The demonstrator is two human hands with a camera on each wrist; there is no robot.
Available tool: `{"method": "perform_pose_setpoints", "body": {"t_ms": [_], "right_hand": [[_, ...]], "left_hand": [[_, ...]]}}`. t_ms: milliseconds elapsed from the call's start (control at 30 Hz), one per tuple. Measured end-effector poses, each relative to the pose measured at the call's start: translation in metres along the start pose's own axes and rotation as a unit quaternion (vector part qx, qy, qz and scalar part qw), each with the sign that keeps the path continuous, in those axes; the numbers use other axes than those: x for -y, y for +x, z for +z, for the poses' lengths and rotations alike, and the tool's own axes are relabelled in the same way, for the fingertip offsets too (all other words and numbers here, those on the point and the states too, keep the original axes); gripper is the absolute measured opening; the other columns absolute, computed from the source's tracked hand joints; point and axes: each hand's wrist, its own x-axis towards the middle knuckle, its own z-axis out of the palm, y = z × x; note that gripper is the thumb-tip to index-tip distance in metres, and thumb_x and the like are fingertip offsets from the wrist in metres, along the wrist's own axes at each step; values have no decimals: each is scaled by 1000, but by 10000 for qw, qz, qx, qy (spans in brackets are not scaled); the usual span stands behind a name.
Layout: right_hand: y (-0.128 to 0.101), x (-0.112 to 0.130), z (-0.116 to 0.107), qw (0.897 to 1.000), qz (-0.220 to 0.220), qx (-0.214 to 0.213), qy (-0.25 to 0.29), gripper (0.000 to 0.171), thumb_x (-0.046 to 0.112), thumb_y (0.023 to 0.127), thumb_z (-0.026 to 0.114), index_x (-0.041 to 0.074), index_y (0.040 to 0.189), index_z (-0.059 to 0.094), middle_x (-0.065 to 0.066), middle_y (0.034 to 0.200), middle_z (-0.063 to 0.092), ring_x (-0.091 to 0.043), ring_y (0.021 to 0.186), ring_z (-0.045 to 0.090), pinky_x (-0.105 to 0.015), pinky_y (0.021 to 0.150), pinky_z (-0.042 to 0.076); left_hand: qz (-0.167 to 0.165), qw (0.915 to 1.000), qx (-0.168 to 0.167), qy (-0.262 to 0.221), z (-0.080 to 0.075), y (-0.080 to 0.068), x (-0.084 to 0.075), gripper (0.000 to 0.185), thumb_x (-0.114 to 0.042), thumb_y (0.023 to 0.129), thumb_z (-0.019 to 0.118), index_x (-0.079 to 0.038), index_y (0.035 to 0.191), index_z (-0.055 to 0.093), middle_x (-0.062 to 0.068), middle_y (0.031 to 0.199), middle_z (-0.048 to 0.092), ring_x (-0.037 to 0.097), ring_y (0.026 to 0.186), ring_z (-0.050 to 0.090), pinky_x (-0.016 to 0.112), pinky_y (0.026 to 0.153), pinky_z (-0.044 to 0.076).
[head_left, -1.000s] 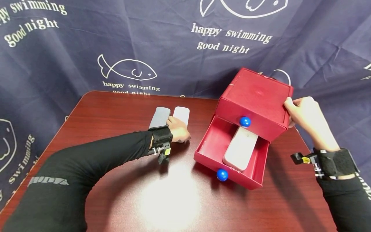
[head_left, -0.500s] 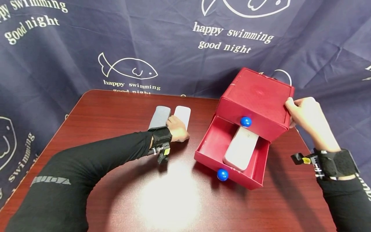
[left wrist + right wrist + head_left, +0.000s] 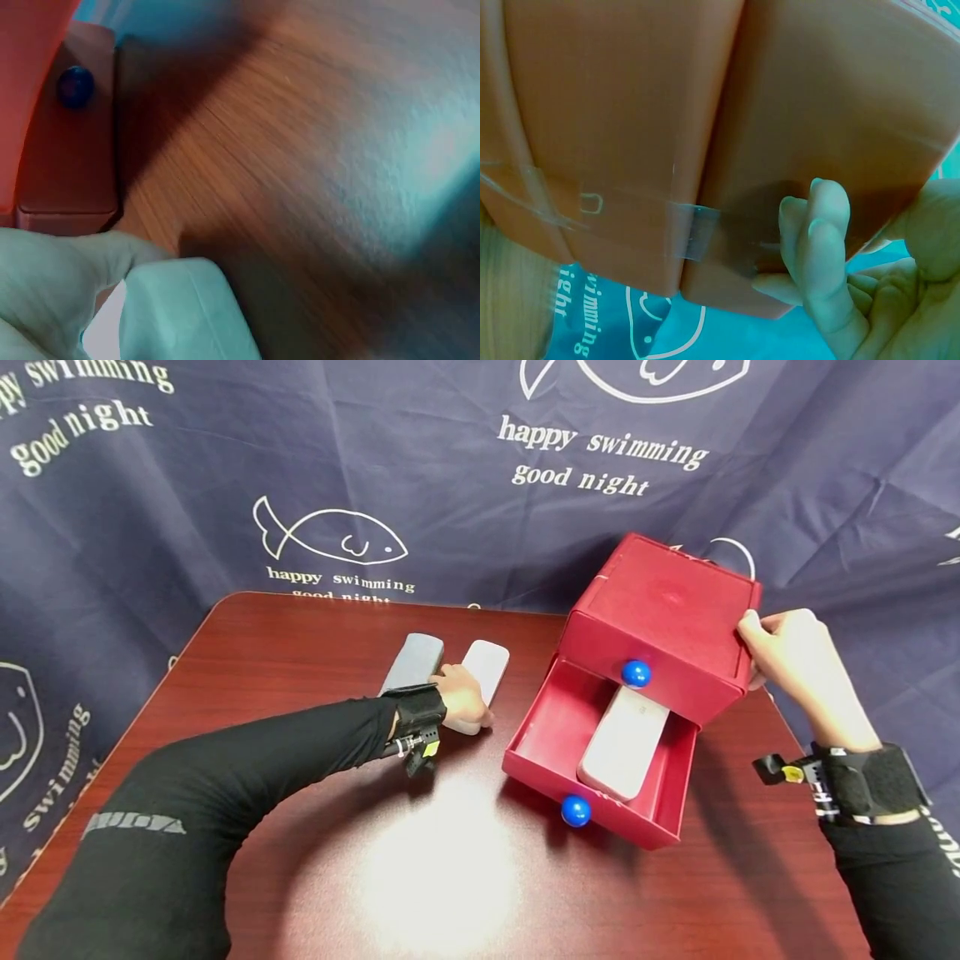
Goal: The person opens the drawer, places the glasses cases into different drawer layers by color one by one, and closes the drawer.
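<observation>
In the head view my left hand (image 3: 461,693) grips a white oblong case with rounded ends (image 3: 487,667) over the middle of the table. Its near end shows below the hand, and in the left wrist view the thumb lies along the case (image 3: 184,311). Just left of it lies a grey-blue case (image 3: 416,660) of similar shape. My right hand (image 3: 783,647) holds the right edge of a red two-drawer box (image 3: 667,602), thumb on top and fingers against the side (image 3: 817,247). Its lower drawer (image 3: 543,735) is pulled out, with a whitish oblong case (image 3: 626,743) inside.
Blue ball knobs (image 3: 575,811) sit on both drawer fronts; the upper drawer is closed. A dark blue cloth (image 3: 450,485) with fish prints hangs behind the brown table (image 3: 322,877). A bright glare covers part of the table's front.
The white case in my left hand has shifted slightly right and turned, away from the grey-blue case. My right hand and the red box have stayed in place.
</observation>
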Motion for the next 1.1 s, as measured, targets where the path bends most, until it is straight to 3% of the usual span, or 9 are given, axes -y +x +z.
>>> {"method": "perform_pose_setpoints", "body": {"t_ms": [100, 400, 600, 733, 900, 1100], "right_hand": [[1, 0, -1, 10000, 0, -30, 12, 60, 38, 99, 36, 2, 61, 65, 1, 45, 61, -15, 42, 62, -32, 47, 40], [3, 1, -2, 10000, -87, 25, -8, 57, 34, 98, 37, 4, 59, 65, 3, 45, 62, -10, 42, 63, -31, 47, 40], [2, -1, -2, 10000, -72, -17, -48, 57, 34, 98, 37, 3, 60, 66, 2, 45, 62, -10, 42, 61, -32, 47, 39], [2, -2, -2, 9999, -102, 20, -10, 56, 34, 98, 37, 5, 59, 65, 3, 45, 62, -9, 42, 62, -31, 47, 40], [2, -2, -2, 10000, -89, 30, -16, 55, 34, 97, 37, 5, 59, 65, 1, 45, 63, -10, 43, 62, -32, 47, 40], [2, -2, -1, 10000, -74, 41, -43, 56, 34, 98, 37, 5, 59, 65, 3, 45, 62, -9, 43, 62, -32, 47, 40]], "left_hand": [[236, 9997, 31, 54, -2, -6, 0, 98, -54, 80, 77, 8, 143, 36, 24, 139, 43, 39, 125, 52, 45, 105, 46], [487, 9979, 347, -234, -8, -7, 10, 103, -56, 78, 76, 9, 144, 30, 26, 138, 46, 37, 126, 54, 44, 107, 46], [466, 9947, 753, -529, -19, -11, 14, 114, -51, 81, 70, 9, 156, 9, 25, 142, 54, 32, 130, 54, 38, 110, 42], [356, 9935, 927, -553, -13, -1, 13, 112, -40, 73, 68, 9, 154, 7, 21, 127, 60, 25, 109, 60, 31, 86, 49], [175, 9902, 961, -999, -8, 11, 12, 109, -35, 67, 73, 6, 149, 14, 19, 110, 59, 27, 85, 63, 33, 57, 55], [261, 9890, 937, -1111, -11, 13, 13, 103, -39, 65, 72, 3, 142, 19, 15, 104, 60, 23, 75, 65, 35, 57, 58]]}}
